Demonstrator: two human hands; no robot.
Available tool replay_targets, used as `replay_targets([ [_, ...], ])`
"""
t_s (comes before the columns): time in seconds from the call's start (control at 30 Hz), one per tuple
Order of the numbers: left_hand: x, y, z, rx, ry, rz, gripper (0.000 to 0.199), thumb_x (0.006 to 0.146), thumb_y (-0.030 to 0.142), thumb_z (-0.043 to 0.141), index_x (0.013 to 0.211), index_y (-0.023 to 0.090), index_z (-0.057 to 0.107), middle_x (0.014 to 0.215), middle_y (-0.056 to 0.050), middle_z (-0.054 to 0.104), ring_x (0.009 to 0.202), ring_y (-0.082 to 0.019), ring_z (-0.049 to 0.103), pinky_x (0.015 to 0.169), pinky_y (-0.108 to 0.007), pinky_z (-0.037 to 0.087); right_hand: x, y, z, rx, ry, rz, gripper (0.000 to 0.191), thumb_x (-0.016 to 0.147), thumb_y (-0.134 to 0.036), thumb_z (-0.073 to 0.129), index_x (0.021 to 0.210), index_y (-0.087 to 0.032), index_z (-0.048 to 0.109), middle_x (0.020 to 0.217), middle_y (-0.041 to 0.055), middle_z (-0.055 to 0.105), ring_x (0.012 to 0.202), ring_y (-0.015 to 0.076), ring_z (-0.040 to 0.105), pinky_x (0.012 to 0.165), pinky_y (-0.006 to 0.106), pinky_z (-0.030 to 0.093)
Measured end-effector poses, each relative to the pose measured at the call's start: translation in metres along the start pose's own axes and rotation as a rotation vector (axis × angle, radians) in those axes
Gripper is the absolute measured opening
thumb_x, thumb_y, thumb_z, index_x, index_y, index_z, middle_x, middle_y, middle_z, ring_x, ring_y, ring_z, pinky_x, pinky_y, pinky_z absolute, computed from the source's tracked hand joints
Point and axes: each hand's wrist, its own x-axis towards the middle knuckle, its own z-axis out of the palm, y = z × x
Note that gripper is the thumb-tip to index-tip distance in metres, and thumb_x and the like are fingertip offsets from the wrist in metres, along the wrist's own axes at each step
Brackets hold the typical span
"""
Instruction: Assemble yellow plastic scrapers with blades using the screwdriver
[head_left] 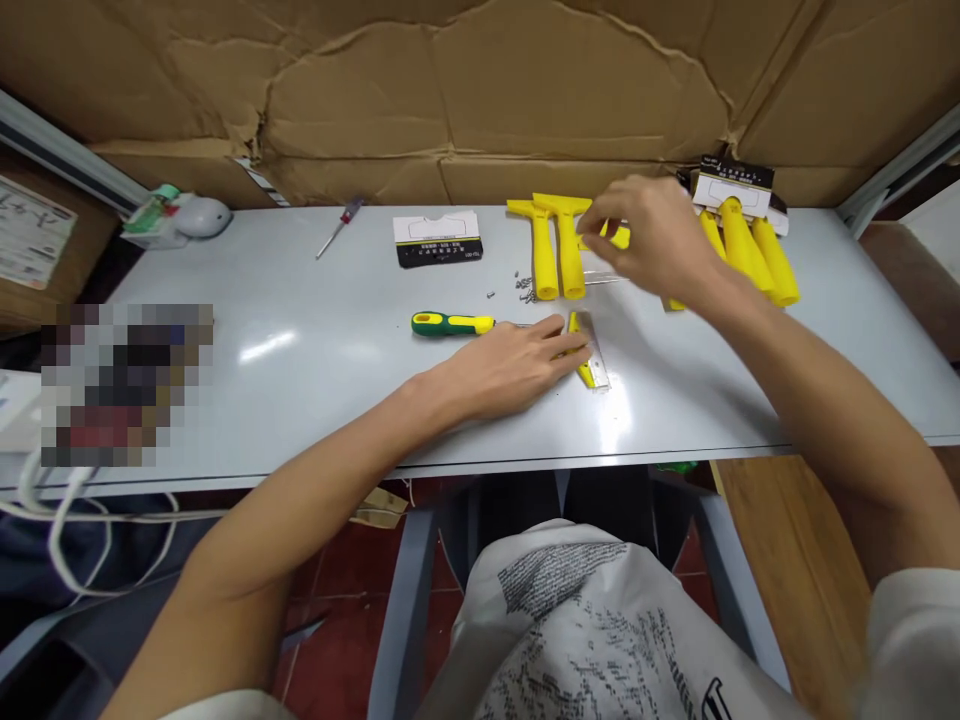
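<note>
My left hand point(517, 365) lies low over the table, its fingers closed on a yellow scraper head point(584, 375) with a flat blade point(600, 350) along its right side. Beside that hand is a green and yellow screwdriver point(452, 324), its shaft partly covered by the hand. My right hand point(649, 235) is raised above the table, thumb and fingers pinched together; whatever they hold is too small to make out. Just left of it lie two yellow T-shaped scraper handles point(544, 250). Small screws point(527, 287) are scattered by the handles' lower ends.
More yellow handles point(750, 255) lie at the right with black and white packaging cards point(735, 185). Another card point(439, 240) and a small screwdriver point(339, 228) lie toward the back. A cardboard wall point(480, 90) closes off the rear. White cables point(67, 540) hang at the left.
</note>
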Motion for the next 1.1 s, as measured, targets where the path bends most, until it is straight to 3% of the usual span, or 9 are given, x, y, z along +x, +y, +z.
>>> replay_targets([
  [0.13,0.001,-0.001,-0.001,-0.018,-0.029,-0.014,0.055,0.121,0.006,0.043,0.172,0.015,0.061,0.18,-0.007,0.062,0.14,-0.029,0.062,0.06,-0.04,0.039,0.039,0.05,-0.002,-0.157,-0.22,0.194,0.025,0.092,-0.014,0.095,0.116,-0.017,0.091,0.105,0.0093,0.089,0.092,0.0209,0.071,0.095,0.039,0.053],
  [0.23,0.004,-0.001,-0.003,-0.034,-0.062,-0.029,0.053,0.122,0.007,0.039,0.168,0.015,0.063,0.178,-0.01,0.063,0.143,-0.03,0.063,0.061,-0.039,0.039,0.043,0.07,0.012,-0.191,-0.335,0.193,0.037,0.087,-0.01,0.096,0.123,-0.013,0.091,0.118,0.0149,0.09,0.105,0.0284,0.077,0.098,0.042,0.055],
  [0.37,0.006,-0.001,-0.004,-0.061,-0.058,-0.05,0.051,0.121,0.009,0.039,0.163,0.018,0.066,0.175,-0.016,0.061,0.147,-0.033,0.063,0.062,-0.038,0.043,0.031,0.075,0.028,-0.181,-0.324,0.227,0.031,0.096,-0.017,0.086,0.127,-0.018,0.091,0.13,0.0152,0.088,0.125,0.0363,0.077,0.114,0.05,0.057],
  [0.5,0.005,-0.002,-0.003,-0.102,-0.038,-0.066,0.052,0.12,0.01,0.038,0.16,0.018,0.069,0.171,-0.022,0.06,0.147,-0.037,0.065,0.065,-0.038,0.05,0.021,0.068,0.017,-0.122,-0.245,0.229,0.017,0.101,-0.034,0.081,0.114,-0.026,0.089,0.132,0.0129,0.088,0.126,0.0369,0.071,0.121,0.06,0.053],
  [0.6,0.004,-0.002,-0.004,-0.169,-0.049,-0.108,0.053,0.119,0.012,0.039,0.161,0.02,0.07,0.168,-0.025,0.058,0.139,-0.04,0.071,0.073,-0.039,0.057,0.01,0.051,-0.004,0.033,-0.009,0.26,0.024,0.102,-0.054,0.078,0.097,-0.031,0.081,0.113,0.0098,0.087,0.105,0.0329,0.072,0.112,0.058,0.056],
  [0.7,0.004,-0.003,-0.004,-0.253,-0.068,-0.131,0.053,0.12,0.017,0.037,0.163,0.02,0.069,0.166,-0.026,0.056,0.135,-0.04,0.072,0.087,-0.044,0.063,-0.011,0.029,-0.023,0.199,0.169,0.335,0.044,0.102,-0.074,0.075,0.094,-0.031,0.076,0.096,0.0104,0.081,0.084,0.0293,0.069,0.089,0.052,0.057],
  [0.8,0.005,-0.004,-0.002,-0.293,-0.08,-0.139,0.054,0.121,0.019,0.034,0.167,0.018,0.064,0.167,-0.027,0.054,0.139,-0.041,0.071,0.099,-0.048,0.065,-0.04,0.013,-0.03,0.502,0.134,0.442,0.053,0.093,-0.086,0.081,0.102,-0.034,0.076,0.09,0.0062,0.075,0.068,0.0232,0.058,0.066,0.044,0.047],
  [0.9,0.004,-0.003,0.0,-0.3,-0.033,-0.164,0.053,0.121,0.018,0.036,0.167,0.021,0.063,0.168,-0.025,0.054,0.134,-0.037,0.073,0.104,-0.047,0.064,-0.062,0.008,-0.03,0.769,0.037,0.465,0.064,0.081,-0.089,0.094,0.109,-0.033,0.08,0.087,0.0029,0.071,0.066,0.0173,0.049,0.06,0.036,0.035],
  [1.1,0.003,-0.001,0.005,-0.271,0.073,-0.157,0.047,0.119,0.019,0.043,0.16,0.023,0.068,0.153,-0.022,0.065,0.118,-0.03,0.076,0.088,-0.038,0.063,-0.074,0.012,-0.039,0.954,-0.084,0.392,0.066,0.084,-0.07,0.104,0.132,-0.029,0.085,0.091,0.0046,0.076,0.069,0.0194,0.067,0.055,0.038,0.05],
])
